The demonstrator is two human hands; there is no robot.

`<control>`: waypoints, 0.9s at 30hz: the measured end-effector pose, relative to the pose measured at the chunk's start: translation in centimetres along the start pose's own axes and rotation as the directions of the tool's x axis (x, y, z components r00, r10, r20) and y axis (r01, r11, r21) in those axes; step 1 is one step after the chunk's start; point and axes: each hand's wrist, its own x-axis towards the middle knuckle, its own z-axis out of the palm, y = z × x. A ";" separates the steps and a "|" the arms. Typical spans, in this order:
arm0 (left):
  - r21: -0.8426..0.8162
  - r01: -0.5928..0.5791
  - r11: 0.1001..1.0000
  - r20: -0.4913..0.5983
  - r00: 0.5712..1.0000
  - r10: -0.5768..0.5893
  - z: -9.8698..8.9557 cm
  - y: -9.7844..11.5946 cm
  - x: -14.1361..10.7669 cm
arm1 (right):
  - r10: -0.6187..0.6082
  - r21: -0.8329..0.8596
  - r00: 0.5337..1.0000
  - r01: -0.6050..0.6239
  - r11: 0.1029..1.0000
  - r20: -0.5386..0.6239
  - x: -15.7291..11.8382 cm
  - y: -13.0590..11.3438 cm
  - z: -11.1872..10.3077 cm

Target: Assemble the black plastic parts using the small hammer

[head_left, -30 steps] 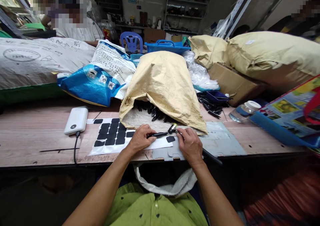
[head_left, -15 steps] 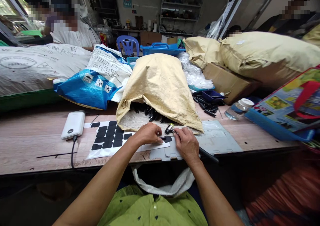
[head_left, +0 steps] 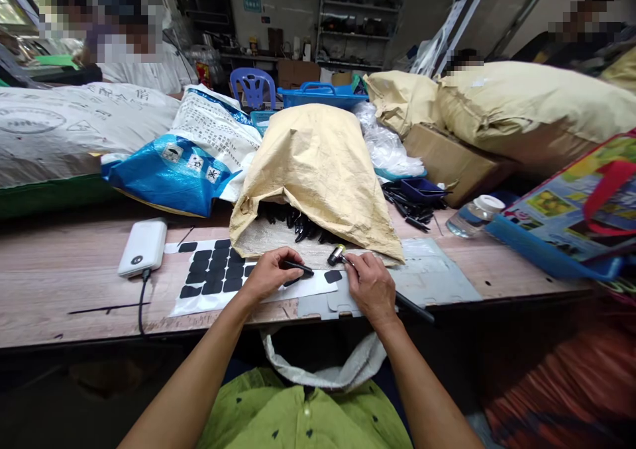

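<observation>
My left hand (head_left: 271,275) pinches a slim black pen-like piece (head_left: 302,267), its tip pointing right. Below it lies a white sheet (head_left: 271,296) with rows of black rounded squares (head_left: 213,284); one black square (head_left: 332,276) sits apart near the sheet's right end. My right hand (head_left: 372,285) is closed round a small hammer (head_left: 336,255). The metal head points toward the sack, and the black handle runs out to the lower right. Just beyond both hands is the mouth of a tan woven sack (head_left: 318,164), showing several shiny black pieces (head_left: 302,226) inside.
A white power bank (head_left: 143,247) with a black cable lies at left. A grey board (head_left: 432,280) is under my right hand. More black pieces (head_left: 405,204), a clear jar (head_left: 476,216) and a blue tray (head_left: 551,250) stand at right. Large sacks line the back; people sit beyond.
My left hand has drawn back to the left, lifting the black pen-like piece away from the lone square, which now shows fully. My right hand and the hammer have barely moved.
</observation>
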 end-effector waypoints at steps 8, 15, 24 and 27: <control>0.272 -0.149 0.951 -0.078 0.981 0.176 0.2 -1.0 -1.5 | -0.016 0.024 1.000 0.017 1.000 -0.015 0.0 0.4 0.2; 0.284 -0.183 0.941 -0.075 0.974 0.212 0.2 -0.8 -1.3 | 0.021 0.186 1.000 -0.018 0.982 -0.018 0.5 0.1 -0.8; 0.318 -0.209 0.925 -0.044 0.971 0.234 0.2 -1.2 -1.1 | 0.080 0.489 0.996 -0.089 0.868 0.040 0.4 -3.0 -2.7; 0.326 -0.216 0.920 -0.037 0.970 0.241 0.2 -1.2 -1.1 | 0.079 0.498 0.995 -0.103 0.861 0.068 0.2 -3.5 -2.4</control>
